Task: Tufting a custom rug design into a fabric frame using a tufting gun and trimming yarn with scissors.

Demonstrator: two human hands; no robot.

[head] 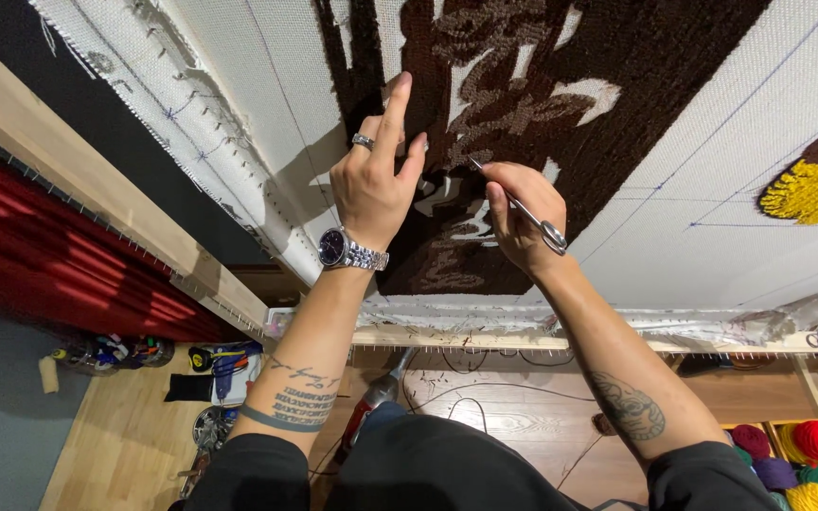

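The cloth [712, 161] is stretched on a wooden frame [78, 180], and the brown pile [542, 85] fills its middle, down toward the lower edge. My left hand [371, 180] lies on the pile, index finger straight and pressing, the other fingers loosely curled and holding nothing. My right hand [518, 213] is closed around small scissors [523, 208], tips at the pile just beside my left fingers. To trim well, I'd judge: keep the blades flat to the surface, snip little, and steady the tufts with the pressing finger.
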